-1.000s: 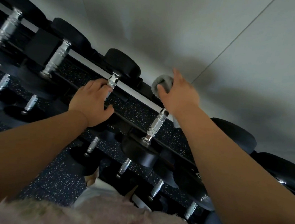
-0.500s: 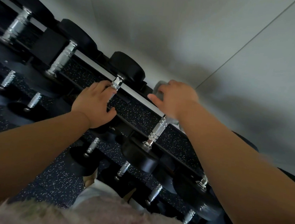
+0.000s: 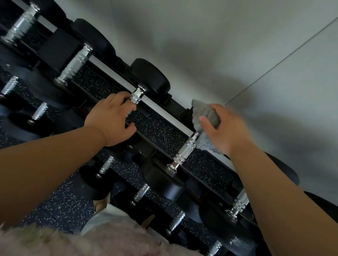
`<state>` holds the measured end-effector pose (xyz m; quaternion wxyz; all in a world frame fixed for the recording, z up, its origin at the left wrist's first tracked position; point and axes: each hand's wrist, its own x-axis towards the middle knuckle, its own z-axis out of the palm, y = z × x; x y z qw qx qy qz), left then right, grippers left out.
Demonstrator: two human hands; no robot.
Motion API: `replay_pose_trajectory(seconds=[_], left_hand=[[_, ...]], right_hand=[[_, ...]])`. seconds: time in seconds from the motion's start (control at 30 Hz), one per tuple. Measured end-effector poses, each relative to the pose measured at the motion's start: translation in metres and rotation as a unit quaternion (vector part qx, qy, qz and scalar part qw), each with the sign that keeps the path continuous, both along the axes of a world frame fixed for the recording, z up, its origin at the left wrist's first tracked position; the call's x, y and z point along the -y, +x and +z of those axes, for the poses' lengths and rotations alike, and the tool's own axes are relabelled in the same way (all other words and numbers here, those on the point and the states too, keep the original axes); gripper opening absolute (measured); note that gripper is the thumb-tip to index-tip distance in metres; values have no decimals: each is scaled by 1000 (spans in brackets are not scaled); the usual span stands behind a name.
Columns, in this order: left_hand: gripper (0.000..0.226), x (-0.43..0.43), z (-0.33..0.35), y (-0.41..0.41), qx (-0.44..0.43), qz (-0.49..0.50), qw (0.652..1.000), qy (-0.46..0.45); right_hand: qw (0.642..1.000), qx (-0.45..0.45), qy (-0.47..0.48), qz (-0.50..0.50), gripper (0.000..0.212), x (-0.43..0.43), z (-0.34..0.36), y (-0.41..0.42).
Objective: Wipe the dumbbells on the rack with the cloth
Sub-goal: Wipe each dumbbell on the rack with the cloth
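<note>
Pink fluffy garment (image 3: 100, 246): nearest to us, along the bottom edge, below both our forearms.
Speckled dark rubber floor (image 3: 59, 206): under our left forearm, showing between the rack tiers.
Lower tiers: we see small black dumbbells with ribbed chrome handles (image 3: 141, 192) between our two forearms, nearer to us than either hand.
Black tiered rack (image 3: 160, 127): its long rails run slantwise from far left to near right, passing under both hands.
Left hand (image 3: 111, 118): our fingers curl over the chrome handle of one top-tier black round-headed dumbbell (image 3: 150, 77), the thumb hooked under near the rail; only the handle's far end and the far head show beyond the fingers.
Neighbouring top-tier dumbbell with a ribbed chrome handle (image 3: 184, 149): it lies between our hands, its near head just towards us from them, its far head hidden behind the cloth and right hand.
Right hand (image 3: 225, 130): our fingers and thumb clamp round the grey fluffy cloth (image 3: 204, 114).
Cloth: bunched in our right hand, pressed at the far end of that dumbbell, a loose corner hanging against the top of the handle.
Grey wall (image 3: 233, 41): farthest off, beyond both hands, with a thin seam line to the right.
</note>
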<state>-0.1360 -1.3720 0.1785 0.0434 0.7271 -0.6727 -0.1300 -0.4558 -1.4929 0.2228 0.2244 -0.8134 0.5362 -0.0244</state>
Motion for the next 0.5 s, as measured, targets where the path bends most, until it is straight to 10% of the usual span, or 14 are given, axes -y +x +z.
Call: replay_pose_trajectory(seconds=[0.23, 0.5], left_hand=[[44, 1, 0, 0, 0, 2, 1000, 1], [40, 0, -6, 3, -10, 3, 1000, -9]], right_hand=[[984, -150, 51, 86, 52, 49, 4, 64], [969, 114, 151, -161, 60, -9, 7, -8]])
